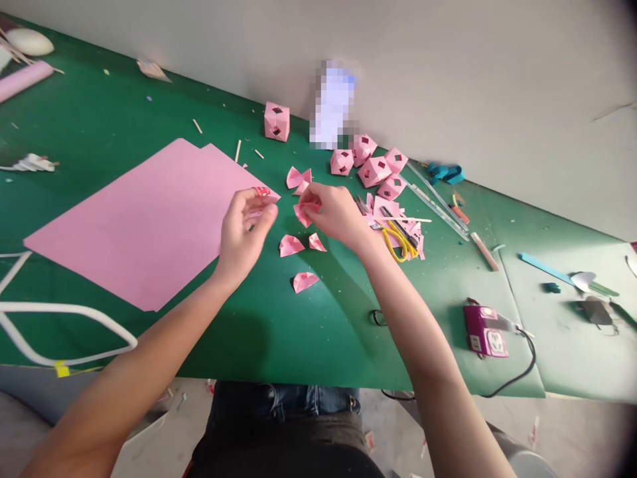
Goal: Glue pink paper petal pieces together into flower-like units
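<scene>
My right hand point(334, 212) pinches a small folded pink paper piece point(302, 214) above the green table point(279, 325). My left hand point(245, 229) is raised beside it with fingers curled and fingertips together near the edge of the large pink paper sheets point(144, 219); whether it holds anything is unclear. Below the hands lie three folded pink pieces point(291, 245), point(317, 242), point(304, 281). Two more folded pieces point(298, 179) lie just beyond the hands.
A pink paper cube point(277, 121) stands near the wall, with several more point(373, 169) to its right. Yellow-handled scissors point(398, 240) lie on pink scraps. Rulers point(435, 202), a purple glue gun point(485, 330) with cord, white tubing point(64, 309) at left.
</scene>
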A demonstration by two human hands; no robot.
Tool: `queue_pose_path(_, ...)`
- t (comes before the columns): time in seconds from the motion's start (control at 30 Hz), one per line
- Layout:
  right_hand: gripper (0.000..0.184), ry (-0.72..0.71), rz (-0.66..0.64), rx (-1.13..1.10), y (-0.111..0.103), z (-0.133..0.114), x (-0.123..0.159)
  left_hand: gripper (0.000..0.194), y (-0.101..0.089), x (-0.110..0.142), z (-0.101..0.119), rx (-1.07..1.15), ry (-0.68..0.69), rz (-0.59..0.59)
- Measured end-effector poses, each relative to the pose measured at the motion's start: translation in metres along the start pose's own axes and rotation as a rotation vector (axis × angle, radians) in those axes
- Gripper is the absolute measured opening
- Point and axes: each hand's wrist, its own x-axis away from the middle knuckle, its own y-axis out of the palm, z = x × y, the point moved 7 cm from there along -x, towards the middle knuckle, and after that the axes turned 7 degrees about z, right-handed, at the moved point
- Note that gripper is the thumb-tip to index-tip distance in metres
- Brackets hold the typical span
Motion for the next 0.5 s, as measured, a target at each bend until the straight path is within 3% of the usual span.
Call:
queue_pose_path(0.13,0.012,0.033,0.133,-0.124,-0.001,-0.016,0.032,0.059,0.012,0.008,0.0,-0.158,0.014,-0.165)
queue_pose_path(0.27,0.008,0.103,0.279,-0.186,0.011,-0.012,0.052,0.052,0.017,0.01,-0.008,-0.124,-0.041,-0.206)
queue_pose_path(0.5,0.018,0.091,0.425,-0.426,0.023,-0.012,0.077,0.047,0.014,0.01,-0.016,-0.091,-0.112,-0.15)
